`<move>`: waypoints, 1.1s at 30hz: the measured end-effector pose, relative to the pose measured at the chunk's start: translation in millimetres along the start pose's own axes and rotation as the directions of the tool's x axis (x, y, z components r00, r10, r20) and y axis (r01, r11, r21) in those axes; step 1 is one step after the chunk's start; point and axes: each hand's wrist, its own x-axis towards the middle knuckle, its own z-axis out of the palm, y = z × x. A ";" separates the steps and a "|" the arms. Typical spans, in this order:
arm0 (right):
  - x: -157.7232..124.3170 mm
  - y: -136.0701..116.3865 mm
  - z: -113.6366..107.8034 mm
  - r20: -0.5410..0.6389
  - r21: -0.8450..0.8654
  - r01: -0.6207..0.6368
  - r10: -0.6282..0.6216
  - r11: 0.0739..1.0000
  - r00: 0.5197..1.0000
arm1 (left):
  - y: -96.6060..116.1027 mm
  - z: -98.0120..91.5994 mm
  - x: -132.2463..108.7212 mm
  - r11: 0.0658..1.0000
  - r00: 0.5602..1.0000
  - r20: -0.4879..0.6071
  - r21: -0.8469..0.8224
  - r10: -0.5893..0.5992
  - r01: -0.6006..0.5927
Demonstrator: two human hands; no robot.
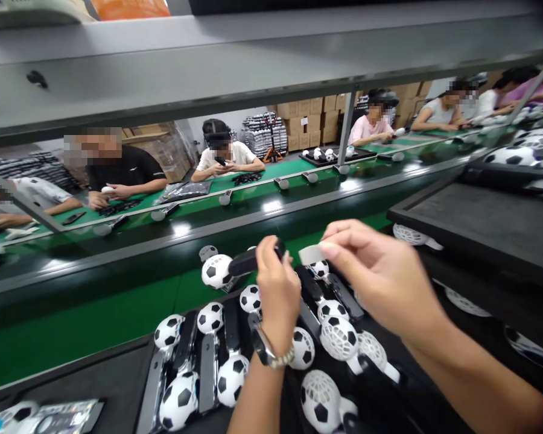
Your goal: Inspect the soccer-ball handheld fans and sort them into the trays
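Observation:
My left hand [278, 286], with a watch and a beaded bracelet, is closed round the black handle of a handheld fan [217, 271] whose round head looks like a soccer ball. The head points left over the green belt. Pinched between thumb and fingertips of my right hand [380, 274] is a small pale, flat piece like a label [311, 255]. It is close to the handle's end; I cannot tell whether they touch. Below both hands, several similar soccer-ball fans [178, 398] lie in rows in a black tray [122, 367].
A green conveyor belt [181, 295] runs across in front. Black trays [457, 211] are stacked at right, and a metal shelf beam [253, 60] crosses overhead. Co-workers [228, 154] sit along the far side. A plastic-wrapped fan [40, 416] lies at lower left.

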 end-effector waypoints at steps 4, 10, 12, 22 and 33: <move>16.2 -4.9 -16.2 -0.008 0.164 -0.091 0.094 0.982 0.996 | -11.8 -15.0 13.0 0.961 0.973 -0.050 -0.176 -0.224 0.212; 21.0 11.0 -9.6 0.449 0.402 -0.462 0.269 0.790 0.852 | 17.7 -27.1 6.1 0.895 0.994 0.085 -0.433 -0.075 0.105; 18.0 10.8 -5.1 0.519 0.431 -0.527 0.277 0.732 0.809 | 24.5 -28.2 1.0 0.885 0.994 0.111 -0.461 -0.012 0.062; 12.9 1.9 -5.6 0.551 0.417 -0.532 0.261 0.736 0.793 | 27.2 -43.0 -0.2 0.902 0.966 0.221 -0.432 0.132 -0.024; 7.4 2.0 -3.0 0.520 0.412 -0.517 0.272 0.751 0.810 | 32.1 -45.0 2.1 0.890 0.965 0.206 -0.452 0.162 -0.053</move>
